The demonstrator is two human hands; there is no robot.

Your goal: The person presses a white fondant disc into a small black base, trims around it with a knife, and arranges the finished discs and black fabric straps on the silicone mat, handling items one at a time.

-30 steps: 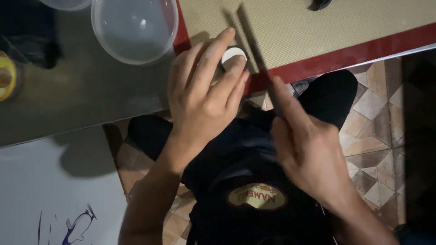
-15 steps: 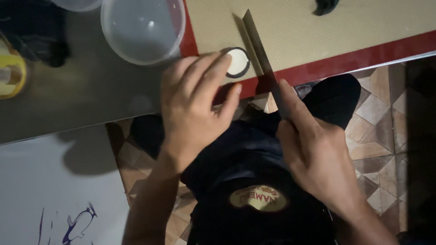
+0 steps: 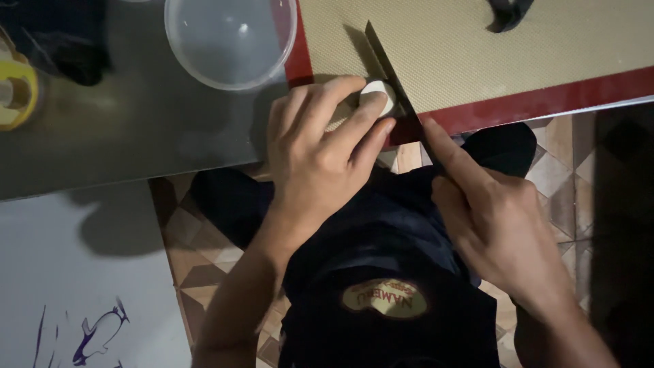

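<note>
Tape roll: a yellow ring is sitting at the far left edge of the dull grey bench.
Bowl: a round, clear plastic container is resting on the bench, its rim overlapping the red border of the mat.
Left hand: it is lying knuckles up at the bench edge, its fingers curling over the white piece and pinning it down.
White piece: a small, smooth, rounded lump is sitting on the near corner of the mat, just left of the blade and touching it.
Mat: a tan, finely woven sheet with a red border is covering the bench on the right.
Knife: a long, dark, straight blade is slanting across the mat beside the white piece.
Right hand: its fingers are closing around the handle, forefinger stretching along the spine.
Dark object: it is lying at the top edge of the mat, too cropped to identify.
</note>
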